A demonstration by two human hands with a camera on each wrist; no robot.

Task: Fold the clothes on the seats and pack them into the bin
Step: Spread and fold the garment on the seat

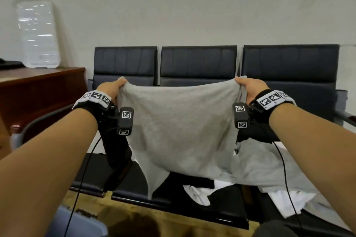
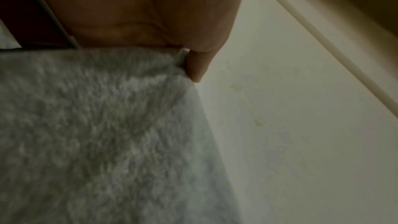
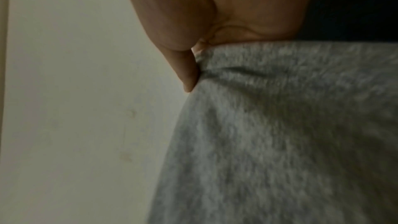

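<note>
A grey garment hangs spread in the air in front of the row of dark seats. My left hand grips its upper left corner, and my right hand grips the upper right corner. The lower part of the cloth drapes down onto the seats. The left wrist view shows my thumb pressed on the grey garment; the right wrist view shows my thumb pinching the grey garment. A white garment and a black garment lie on the seats. A bluish bin stands at the lower left.
A wooden cabinet stands to the left with a clear plastic lid leaning on the wall above it. A chair armrest juts out at the right. The floor below the seats is wood-coloured.
</note>
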